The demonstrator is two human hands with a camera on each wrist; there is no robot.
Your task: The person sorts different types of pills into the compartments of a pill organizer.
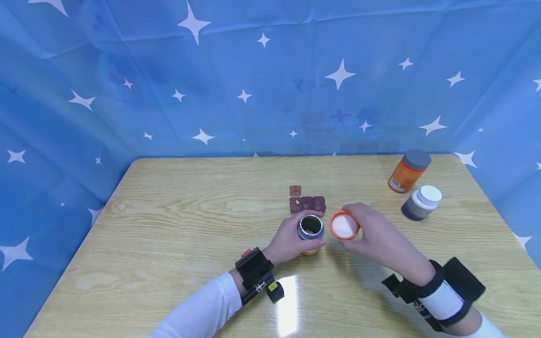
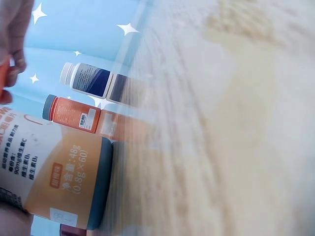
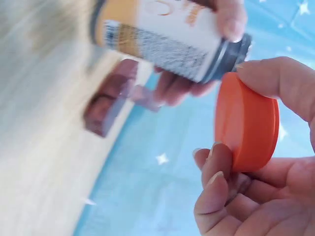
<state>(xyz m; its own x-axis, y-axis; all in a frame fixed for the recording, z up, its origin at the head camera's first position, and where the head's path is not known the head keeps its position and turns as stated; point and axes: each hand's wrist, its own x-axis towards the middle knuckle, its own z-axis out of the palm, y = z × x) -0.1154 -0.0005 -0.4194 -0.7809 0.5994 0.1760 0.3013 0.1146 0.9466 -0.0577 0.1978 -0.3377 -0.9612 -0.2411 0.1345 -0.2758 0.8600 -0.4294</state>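
Note:
My left hand point(image 1: 291, 239) grips a supplement bottle point(image 2: 59, 172) with a white and orange label, fingers and thumb curled round its sides. Its mouth is uncapped and faces up in the head view. To the right of it, my right hand point(image 1: 376, 234) pinches an orange cap point(image 3: 246, 123) by its edge, the white inside turned toward the head camera. Just beyond the bottle lies a dark red pill box point(image 1: 313, 203). Its left lid point(image 1: 295, 190) is flipped back, and a small pale tablet point(image 1: 297, 202) shows in that compartment.
At the back right of the wooden table point(image 1: 190, 202) stand an orange bottle with a grey lid point(image 1: 407, 173) and a white-capped bottle with a dark blue label point(image 1: 421, 203). A blue star-patterned cloth point(image 1: 270, 70) hangs behind the table.

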